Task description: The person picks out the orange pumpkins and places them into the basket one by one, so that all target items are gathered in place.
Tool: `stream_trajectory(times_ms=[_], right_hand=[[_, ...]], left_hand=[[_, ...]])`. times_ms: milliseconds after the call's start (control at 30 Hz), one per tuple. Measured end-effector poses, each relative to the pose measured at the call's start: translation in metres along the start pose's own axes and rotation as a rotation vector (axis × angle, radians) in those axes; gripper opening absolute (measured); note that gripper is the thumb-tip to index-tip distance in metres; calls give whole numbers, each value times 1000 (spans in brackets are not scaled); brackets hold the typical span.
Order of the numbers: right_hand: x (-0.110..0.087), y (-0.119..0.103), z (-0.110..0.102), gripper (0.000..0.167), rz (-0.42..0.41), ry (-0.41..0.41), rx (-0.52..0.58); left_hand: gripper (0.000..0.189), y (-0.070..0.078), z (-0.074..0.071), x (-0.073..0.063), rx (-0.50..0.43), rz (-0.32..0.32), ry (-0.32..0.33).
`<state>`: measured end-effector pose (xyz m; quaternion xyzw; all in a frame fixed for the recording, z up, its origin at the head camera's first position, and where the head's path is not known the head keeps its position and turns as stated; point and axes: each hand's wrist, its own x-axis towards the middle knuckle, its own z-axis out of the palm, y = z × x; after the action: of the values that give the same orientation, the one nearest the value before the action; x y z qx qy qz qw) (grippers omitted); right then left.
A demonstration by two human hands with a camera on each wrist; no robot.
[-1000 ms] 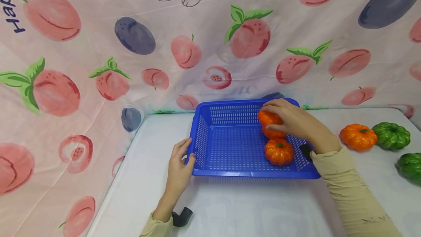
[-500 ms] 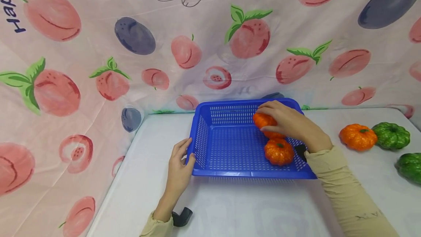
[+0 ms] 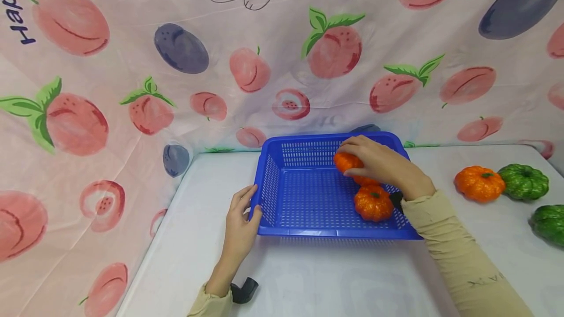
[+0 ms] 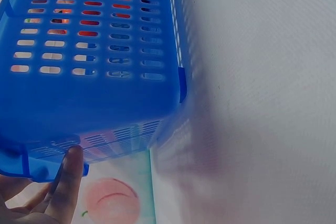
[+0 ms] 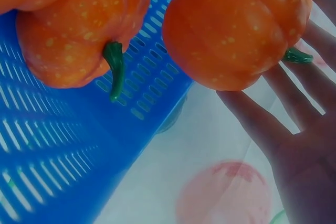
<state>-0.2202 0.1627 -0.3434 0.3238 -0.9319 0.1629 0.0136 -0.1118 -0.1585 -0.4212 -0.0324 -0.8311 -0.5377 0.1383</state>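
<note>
My right hand (image 3: 374,160) grips a small orange pumpkin (image 3: 346,161) over the back right part of a blue plastic basket (image 3: 335,233). Fingers spread around that pumpkin in the right wrist view, where its green stem points toward the palm. Partly under the hand lies a second orange pumpkin (image 3: 365,180) in the basket. A third orange pumpkin (image 3: 373,203) sits in front of it, stem up. My left hand (image 3: 240,226) holds the basket's left rim, thumb toward the front; in the left wrist view one finger (image 4: 71,182) touches the wall below the rim.
To the right on the white table (image 3: 335,278) are an orange pumpkin (image 3: 479,184), a green pumpkin (image 3: 524,182) beside it, and another green one (image 3: 550,224) nearer the edge of view. A fruit-print curtain (image 3: 282,62) hangs directly behind the basket.
My right hand has shifted left over the basket, carrying the gripped pumpkin with it. My left hand, the basket and the other pumpkins look unmoved.
</note>
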Motion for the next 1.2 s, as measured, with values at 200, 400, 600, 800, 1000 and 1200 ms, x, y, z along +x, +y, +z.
stream_trajectory(times_ms=[200,400,600,800,1000,1200], right_hand=[[3,-1,2,46,12,-21,-3],[9,-4,5,44,-4,-32,10],[15,-5,8,44,-5,-41,17],[20,-5,12,46,1,-58,22],[23,-3,16,45,-25,-58,25],[25,-3,18,46,-5,-89,30]], left_hand=[[46,1,0,0,1,-12,-2],[47,1,-1,0,-1,-20,-8],[47,1,-1,0,-3,-20,-10],[47,2,-1,1,-7,-23,-10],[47,2,-1,0,-2,-18,-10],[46,2,-1,1,4,-14,-7]])
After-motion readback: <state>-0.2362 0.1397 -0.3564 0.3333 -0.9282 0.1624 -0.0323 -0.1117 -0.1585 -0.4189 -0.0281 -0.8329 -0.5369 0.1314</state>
